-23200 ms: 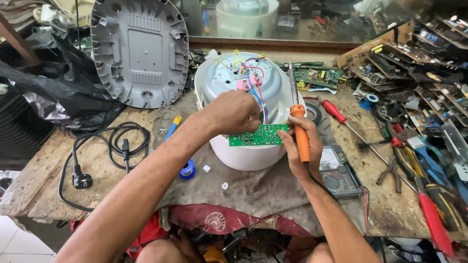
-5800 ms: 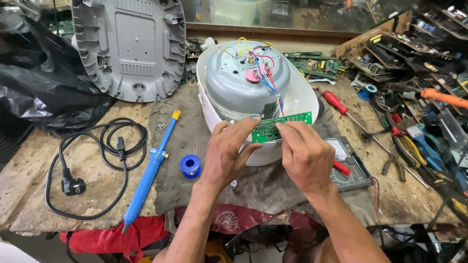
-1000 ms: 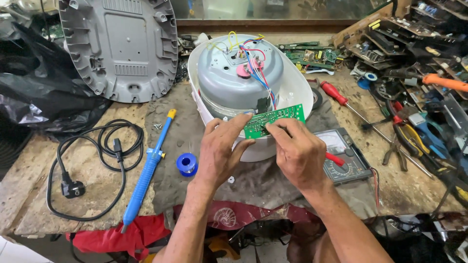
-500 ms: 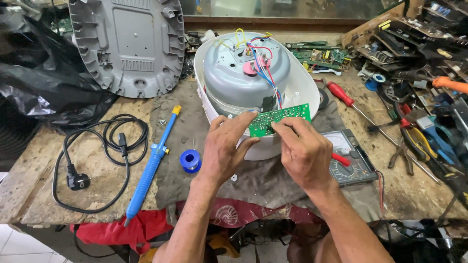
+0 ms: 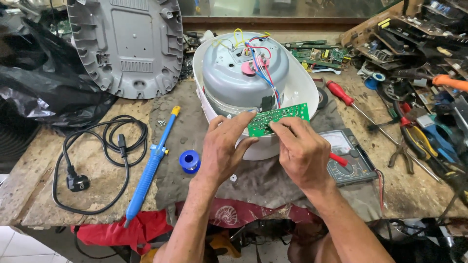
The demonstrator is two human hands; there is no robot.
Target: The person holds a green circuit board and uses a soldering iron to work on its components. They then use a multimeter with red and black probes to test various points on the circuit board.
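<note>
Left hand (image 5: pixel 225 151) and right hand (image 5: pixel 302 153) fingers pinch the green circuit board (image 5: pixel 278 118), held just above the upturned cooker (image 5: pixel 253 83). Best keep grip on board edges, wires slack. Multimeter (image 5: pixel 348 157) right of fingers, solder spool (image 5: pixel 189 161) left.

I see a blue solder pump (image 5: pixel 148 173), solder spool (image 5: pixel 189 160), black power cord (image 5: pixel 97 160), multimeter (image 5: pixel 348 158), red screwdriver (image 5: pixel 343 97) and grey base cover (image 5: pixel 127 44) on the worktop (image 5: pixel 34 190).

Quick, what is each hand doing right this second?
Left hand: closed, fingers pinching the lower left edge of the green circuit board.
Right hand: closed, fingertips gripping the same board's lower edge.
</note>
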